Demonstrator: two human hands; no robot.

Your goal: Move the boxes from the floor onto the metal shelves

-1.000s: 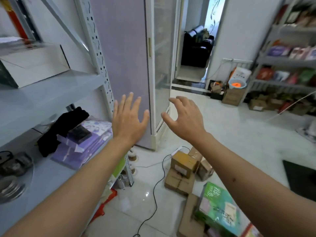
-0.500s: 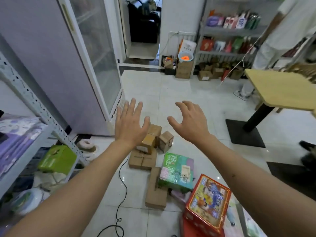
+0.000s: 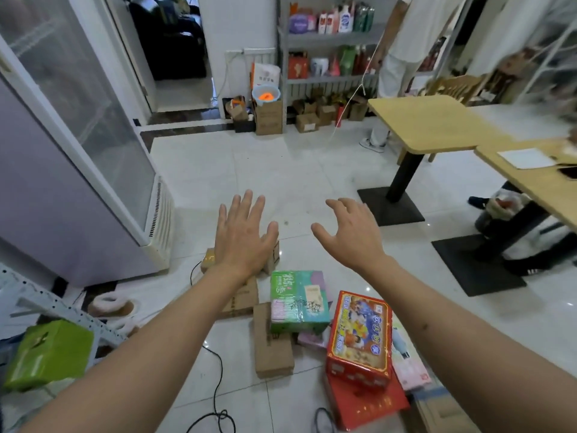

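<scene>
2 bare forearms, no sleeves visible (small mark on right forearm [image 3: 424,327]).

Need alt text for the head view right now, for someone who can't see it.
Both hands, left and right, reach out open and empty above boxes on the floor: green box, red box, brown cartons.

Boxes [image 3: 299,300] lie clustered on the floor [image 3: 249,170] at six o'clock. A shelf rack [image 3: 327,42] stands at twelve o'clock, a fridge [image 3: 71,157] at nine, two benches [image 3: 431,126] at two.
</scene>
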